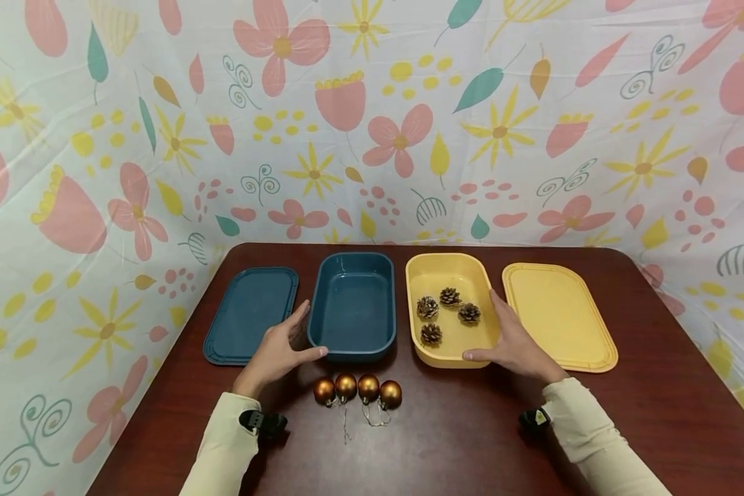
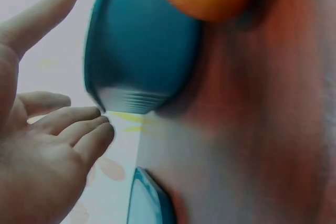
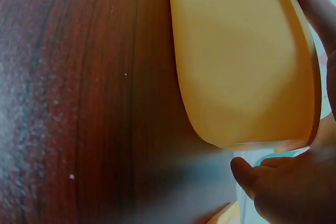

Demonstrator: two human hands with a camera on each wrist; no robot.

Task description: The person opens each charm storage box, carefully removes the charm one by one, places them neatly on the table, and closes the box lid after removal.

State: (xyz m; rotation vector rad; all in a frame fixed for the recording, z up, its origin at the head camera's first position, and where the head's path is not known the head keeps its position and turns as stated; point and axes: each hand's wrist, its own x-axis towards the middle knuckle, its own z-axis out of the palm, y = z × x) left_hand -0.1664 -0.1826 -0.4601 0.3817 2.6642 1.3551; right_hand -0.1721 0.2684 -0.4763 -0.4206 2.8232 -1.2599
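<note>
A blue rectangular box stands upright on the table with nothing inside. My left hand is spread at its left front corner, the thumb near the front rim. In the left wrist view, the left hand's fingers are relaxed and hold nothing. Beside it stands a yellow box with several pinecones on its floor. At that box's right front corner is my right hand, thumb at the rim and fingers along the right side. The right wrist view shows the yellow box's outer wall close to the thumb.
Several copper-coloured Christmas baubles with string loops lie in a row before the blue box. A blue lid lies flat at the left, a yellow lid at the right. Behind the dark wooden table hangs a flowered cloth.
</note>
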